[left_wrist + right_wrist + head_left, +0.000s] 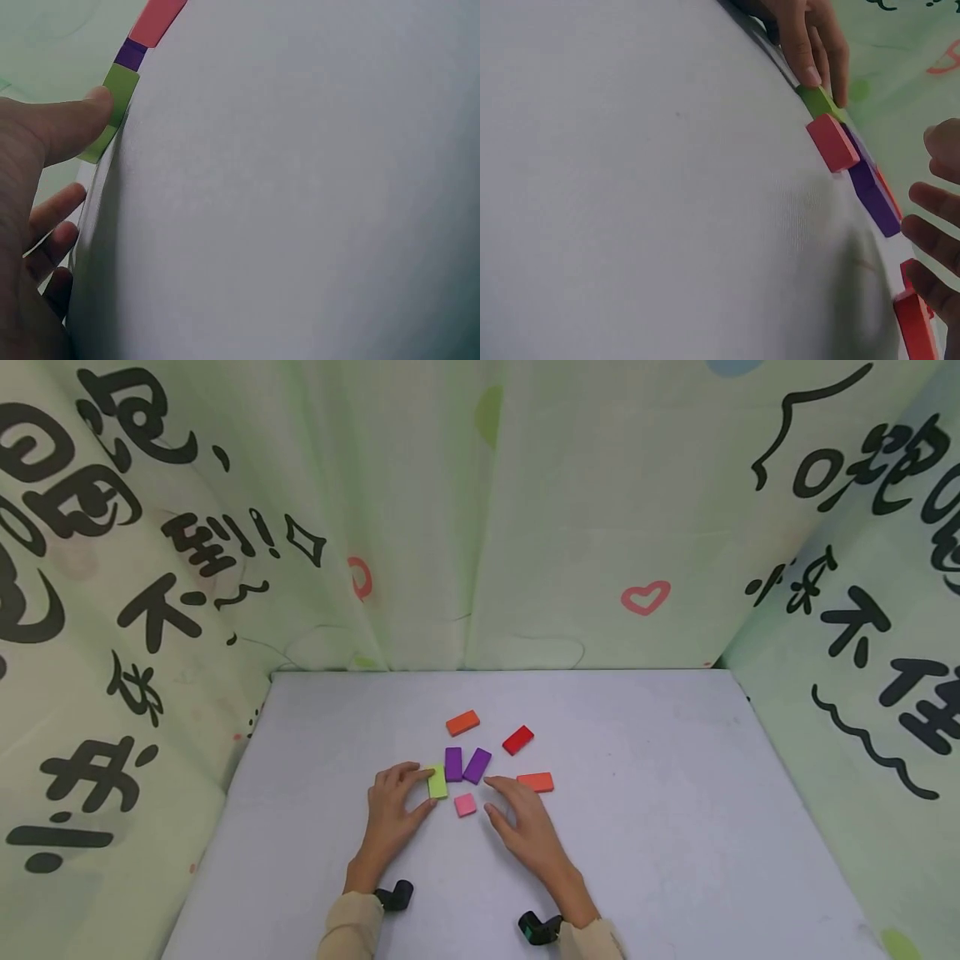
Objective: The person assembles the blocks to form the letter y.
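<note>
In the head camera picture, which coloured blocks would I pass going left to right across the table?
Yellow-green flat block → upright purple block → tilted purple block → red block → orange-red block nearest the right hand.

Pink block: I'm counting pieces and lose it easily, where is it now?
In the head view the pink block lies flat between the two hands, just below the purple blocks and right of the green block.
</note>
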Action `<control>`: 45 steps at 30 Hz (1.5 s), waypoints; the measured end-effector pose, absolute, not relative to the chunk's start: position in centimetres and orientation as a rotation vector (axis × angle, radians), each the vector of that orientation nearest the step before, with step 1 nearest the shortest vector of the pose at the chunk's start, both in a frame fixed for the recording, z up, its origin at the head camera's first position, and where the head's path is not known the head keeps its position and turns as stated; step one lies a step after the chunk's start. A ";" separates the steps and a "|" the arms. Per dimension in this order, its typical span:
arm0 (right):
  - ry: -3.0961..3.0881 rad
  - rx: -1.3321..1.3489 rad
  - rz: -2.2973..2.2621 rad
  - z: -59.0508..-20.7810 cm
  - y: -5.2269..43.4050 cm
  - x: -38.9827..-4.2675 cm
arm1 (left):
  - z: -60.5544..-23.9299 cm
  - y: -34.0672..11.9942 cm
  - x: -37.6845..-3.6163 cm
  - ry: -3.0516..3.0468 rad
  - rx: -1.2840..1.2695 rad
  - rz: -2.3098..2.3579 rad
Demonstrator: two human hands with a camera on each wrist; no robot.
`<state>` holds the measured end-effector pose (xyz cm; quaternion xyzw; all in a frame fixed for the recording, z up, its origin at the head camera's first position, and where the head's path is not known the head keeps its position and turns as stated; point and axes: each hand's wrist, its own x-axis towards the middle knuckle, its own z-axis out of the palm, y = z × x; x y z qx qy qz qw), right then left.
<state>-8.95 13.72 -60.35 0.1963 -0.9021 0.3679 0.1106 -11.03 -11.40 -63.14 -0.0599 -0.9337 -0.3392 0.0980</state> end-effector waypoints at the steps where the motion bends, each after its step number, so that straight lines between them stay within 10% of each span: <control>1: -2.640 0.592 1.057 -60.3 13.5 -9.2 | -63.1 -11.4 -11.1 -2.756 -0.173 -0.999; 45: -2.963 0.697 0.475 -58.7 6.9 -14.5 | -63.5 -12.6 -15.3 -2.602 0.074 -1.118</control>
